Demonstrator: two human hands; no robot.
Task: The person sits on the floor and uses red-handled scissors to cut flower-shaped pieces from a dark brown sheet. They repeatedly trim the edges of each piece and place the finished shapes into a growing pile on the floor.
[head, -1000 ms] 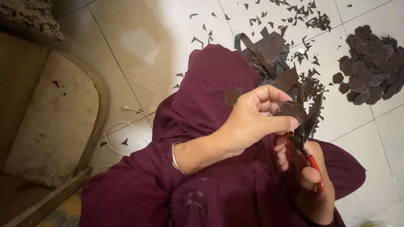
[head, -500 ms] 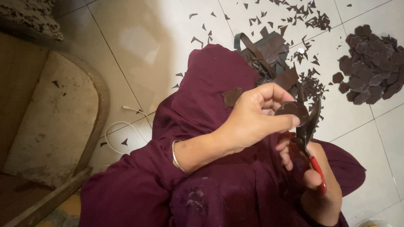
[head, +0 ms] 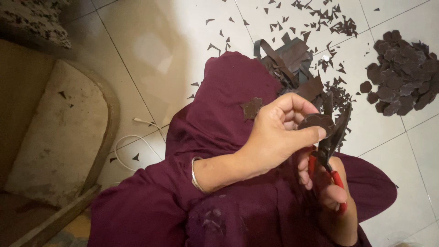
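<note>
The left hand (head: 279, 132) is curled closed around a small dark brown cutout (head: 316, 122), pinching it between thumb and fingertips near the centre of the view, slightly toward 3 o'clock. A thin metal bangle (head: 195, 174) sits on that wrist. Just below and to the right, the right hand (head: 327, 187) grips the red handles of a pair of scissors (head: 330, 144), fingers wrapped shut around them; the dark blades point up toward 12 o'clock, stand slightly apart and meet the edge of the cutout.

Both hands hover over a lap covered in maroon cloth (head: 219, 123). One scalloped brown piece (head: 251, 108) lies on the cloth, just left of the left hand.

On the white tiled floor (head: 173, 41), at 1 o'clock, lies a heap of brown strips and larger offcuts (head: 292, 57), touching the edge of the cloth. Small triangular scraps (head: 336, 23) are scattered around it and up toward 12 o'clock. At 2 o'clock, well apart from the hands, sits a pile of finished cutouts (head: 402, 71) (all rounded, with wavy edges). A white cord (head: 137, 139) loops on the floor at 9 o'clock, beside a worn beige cushion (head: 55, 137).
</note>
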